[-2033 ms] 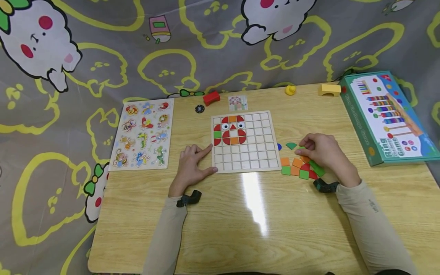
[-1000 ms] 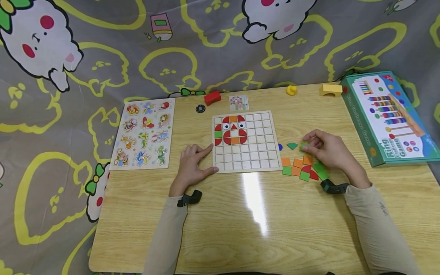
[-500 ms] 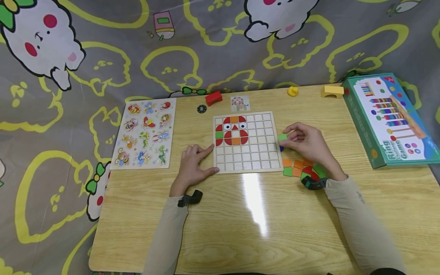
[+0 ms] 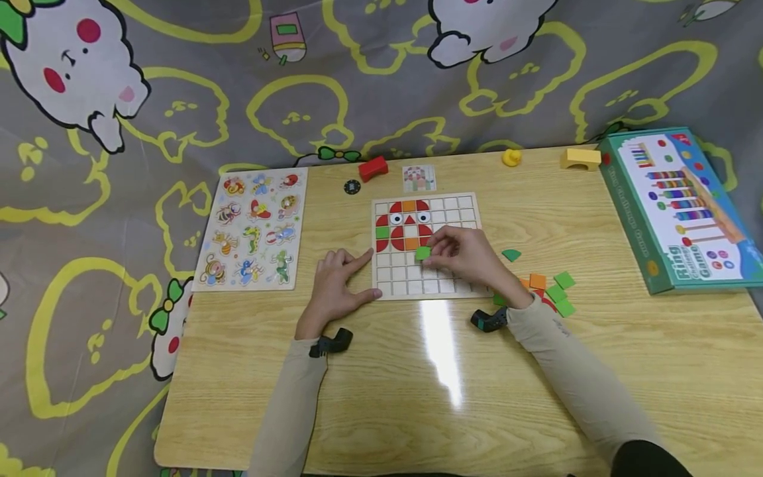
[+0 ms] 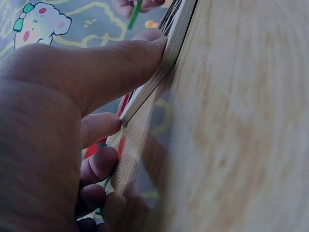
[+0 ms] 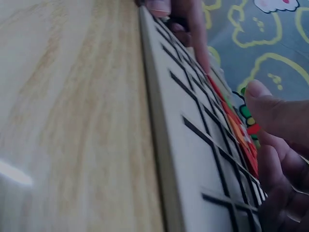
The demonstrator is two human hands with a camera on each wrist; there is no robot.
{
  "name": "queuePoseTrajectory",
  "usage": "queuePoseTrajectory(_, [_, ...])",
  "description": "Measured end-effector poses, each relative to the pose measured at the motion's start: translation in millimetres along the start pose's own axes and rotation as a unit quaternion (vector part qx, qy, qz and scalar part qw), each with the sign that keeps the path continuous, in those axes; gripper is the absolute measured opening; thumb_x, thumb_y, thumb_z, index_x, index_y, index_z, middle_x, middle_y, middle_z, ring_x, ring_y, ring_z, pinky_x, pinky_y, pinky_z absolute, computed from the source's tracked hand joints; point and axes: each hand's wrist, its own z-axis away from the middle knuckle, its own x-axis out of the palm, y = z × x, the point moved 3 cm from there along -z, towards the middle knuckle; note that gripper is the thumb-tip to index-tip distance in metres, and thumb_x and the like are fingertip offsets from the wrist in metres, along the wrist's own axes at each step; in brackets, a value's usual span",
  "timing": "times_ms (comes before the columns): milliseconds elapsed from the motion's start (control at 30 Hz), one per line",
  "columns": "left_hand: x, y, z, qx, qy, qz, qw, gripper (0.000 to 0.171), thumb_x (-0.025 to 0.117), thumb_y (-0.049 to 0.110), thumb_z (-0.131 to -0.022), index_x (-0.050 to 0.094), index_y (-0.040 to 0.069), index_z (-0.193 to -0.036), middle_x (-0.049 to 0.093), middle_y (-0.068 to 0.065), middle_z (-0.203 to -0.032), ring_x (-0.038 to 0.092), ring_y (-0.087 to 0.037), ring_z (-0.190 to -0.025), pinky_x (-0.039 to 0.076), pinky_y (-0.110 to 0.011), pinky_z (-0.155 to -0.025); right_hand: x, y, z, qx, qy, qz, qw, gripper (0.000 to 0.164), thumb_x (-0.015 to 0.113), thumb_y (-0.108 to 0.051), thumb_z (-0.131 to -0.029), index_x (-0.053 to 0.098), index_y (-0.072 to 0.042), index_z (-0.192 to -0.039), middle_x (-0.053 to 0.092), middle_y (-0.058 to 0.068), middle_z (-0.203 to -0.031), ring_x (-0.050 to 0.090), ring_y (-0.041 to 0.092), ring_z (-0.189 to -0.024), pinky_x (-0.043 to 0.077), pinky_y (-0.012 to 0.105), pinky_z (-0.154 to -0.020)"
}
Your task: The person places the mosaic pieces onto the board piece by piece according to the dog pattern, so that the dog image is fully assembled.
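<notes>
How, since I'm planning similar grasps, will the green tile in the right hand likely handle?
The green tile looks stiff, unbent where the right hand pinches it. Being small and thin, it is probably light. Its flat square shape suggests sliding rather than rolling.

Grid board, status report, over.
Right hand pinches green tile over grid board. Left hand touches its left edge. Right hand partly hides board from head view; nothing else seems in the way.

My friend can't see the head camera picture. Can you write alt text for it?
A person's right hand pinches a green tile over a gridded board partly filled with mostly red pieces, while the left hand touches the board's left edge. Loose tiles and a game box lie to the right, a bug puzzle to the left.
</notes>
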Motion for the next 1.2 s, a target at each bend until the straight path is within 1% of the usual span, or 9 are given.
queuePoseTrajectory(167, [-0.9, -0.4, 0.0, 0.0, 0.0, 0.003, 1.0, 0.082, 0.075, 0.061, -0.077, 0.046, 0.033, -0.148, 0.046, 0.002, -0.102, 0.034, -0.019, -0.09, 0.023, -0.036, -0.081, 16.8, -7.2, -6.8, -0.016, -0.013, 0.051, 0.998, 0.032, 0.087, -0.032, -0.076, 0.072, -0.013, -0.098, 0.065, -0.005, -0.076, 0.056, 0.012, -0.062, 0.044, 0.026, -0.058])
queuePoseTrajectory(267, [-0.6, -0.8, -0.5, 0.002, 0.001, 0.0, 1.0, 0.082, 0.075, 0.062, -0.077, 0.046, 0.033, -0.148, 0.045, 0.002, -0.101, 0.033, -0.019, -0.09, 0.023, -0.036, -0.081, 21.1, -9.3, -8.9, -0.014, -0.021, 0.077, 0.997, 0.032, 0.086, -0.034, -0.077, 0.072, -0.013, -0.097, 0.064, -0.005, -0.076, 0.054, 0.011, -0.062, 0.043, 0.027, -0.058])
queuePoseTrajectory(333, [-0.1, -1.2, -0.8, 0.002, 0.002, -0.003, 1.0, 0.081, 0.074, 0.062, -0.077, 0.046, 0.033, -0.148, 0.045, 0.003, -0.101, 0.033, -0.019, -0.089, 0.023, -0.035, -0.08, 22.5, -10.6, -9.6, -0.014, -0.025, 0.085, 0.996, 0.031, 0.085, -0.033, -0.078, 0.072, -0.013, -0.097, 0.064, -0.004, -0.076, 0.054, 0.012, -0.062, 0.042, 0.028, -0.059])
queuePoseTrajectory(567, [-0.5, -0.7, -0.5, 0.003, 0.004, 0.001, 1.0, 0.081, 0.075, 0.062, -0.077, 0.047, 0.033, -0.148, 0.046, 0.002, -0.102, 0.033, -0.019, -0.09, 0.023, -0.036, -0.081, 22.8, -10.9, -10.8, -0.007, -0.03, 0.091, 0.995, 0.029, 0.084, -0.031, -0.079, 0.073, -0.014, -0.099, 0.062, -0.007, -0.076, 0.054, 0.012, -0.061, 0.043, 0.029, -0.058])
queuePoseTrajectory(800, [-0.2, -1.1, -0.8, 0.002, 0.008, 0.002, 1.0, 0.082, 0.076, 0.061, -0.076, 0.047, 0.033, -0.147, 0.046, 0.003, -0.102, 0.034, -0.019, -0.089, 0.023, -0.036, -0.081, 21.4, -12.6, -10.7, -0.015, -0.03, 0.086, 0.996, 0.02, 0.079, -0.023, -0.084, 0.074, -0.011, -0.098, 0.064, -0.003, -0.077, 0.053, 0.013, -0.062, 0.042, 0.029, -0.058])
queuePoseTrajectory(1033, [-0.5, -0.8, -1.4, 0.002, 0.008, -0.001, 1.0, 0.082, 0.076, 0.061, -0.076, 0.047, 0.034, -0.148, 0.047, 0.003, -0.102, 0.034, -0.018, -0.089, 0.024, -0.036, -0.081, 22.6, -12.6, -12.4, -0.006, -0.03, 0.101, 0.994, 0.017, 0.079, -0.025, -0.084, 0.074, -0.013, -0.096, 0.063, -0.004, -0.076, 0.052, 0.012, -0.063, 0.041, 0.03, -0.06])
queuePoseTrajectory(1133, [-0.2, -0.4, -0.9, 0.0, 0.005, -0.001, 1.0, 0.083, 0.076, 0.061, -0.076, 0.046, 0.034, -0.148, 0.046, 0.002, -0.102, 0.033, -0.018, -0.089, 0.024, -0.037, -0.081, 19.7, -12.3, -9.9, -0.02, -0.032, 0.086, 0.996, 0.019, 0.079, -0.025, -0.084, 0.074, -0.012, -0.098, 0.064, -0.004, -0.077, 0.053, 0.012, -0.063, 0.042, 0.029, -0.06])
queuePoseTrajectory(1200, [0.1, -0.3, -0.1, -0.001, 0.004, 0.001, 1.0, 0.083, 0.076, 0.061, -0.076, 0.046, 0.034, -0.148, 0.046, 0.002, -0.102, 0.033, -0.019, -0.089, 0.024, -0.037, -0.081, 13.7, -11.5, -6.1, -0.031, -0.03, 0.072, 0.996, 0.02, 0.079, -0.024, -0.085, 0.074, -0.011, -0.1, 0.064, -0.003, -0.078, 0.054, 0.012, -0.064, 0.044, 0.028, -0.06])
